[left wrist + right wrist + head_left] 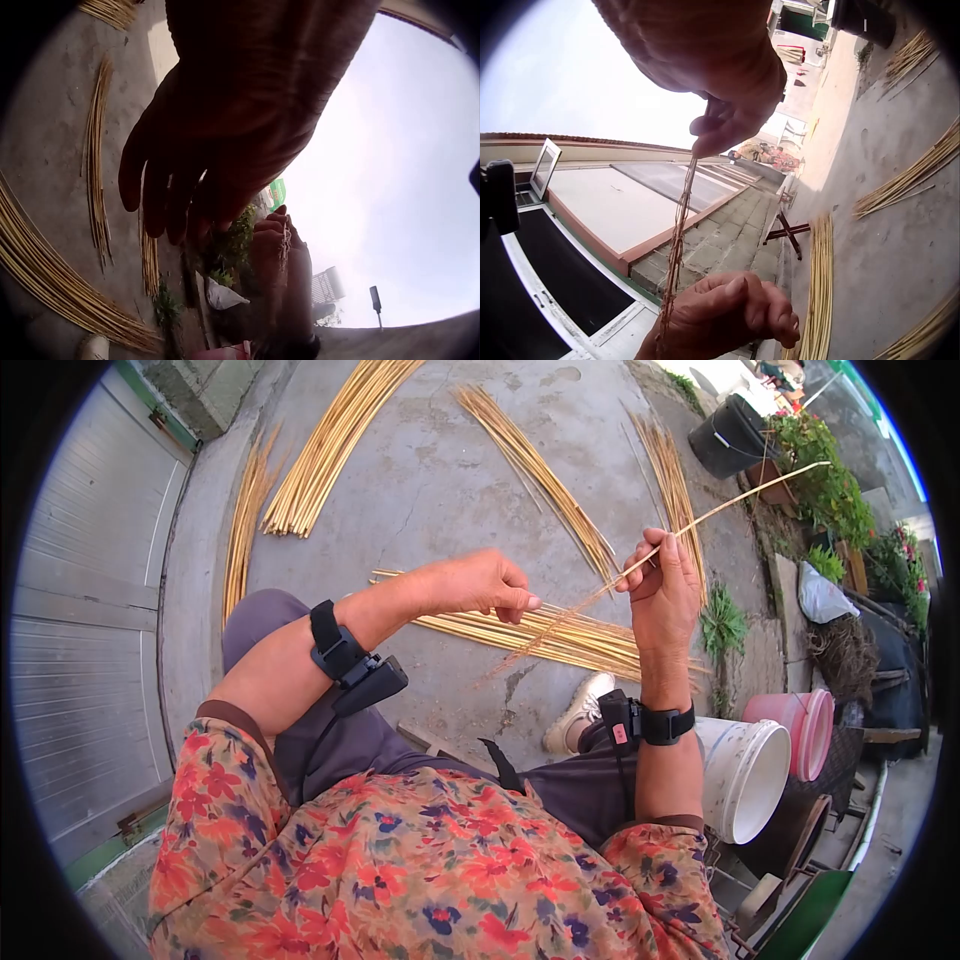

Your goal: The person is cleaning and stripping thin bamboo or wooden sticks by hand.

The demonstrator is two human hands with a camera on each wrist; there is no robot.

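My right hand (668,585) pinches a thin dry stalk (765,485) between thumb and fingers. The bare end of this stalk slants up to the right, and its feathery brown tip (676,244) trails down to the left. Close beside that tip is my left hand (485,585), its fingers loosely bent and holding nothing; they hang relaxed in the left wrist view. Below both hands a bundle of straw-coloured stalks (455,628) lies across the ground, partly covered by the feathery tip in the head view.
More stalk bundles lie on the concrete: a thick one (335,445) and a thin one (245,525) at left, others (535,465) ahead. At right stand a white bucket (755,780), a pink bucket (815,735), a black bucket (730,435) and plants (820,470). A door (90,580) is at left.
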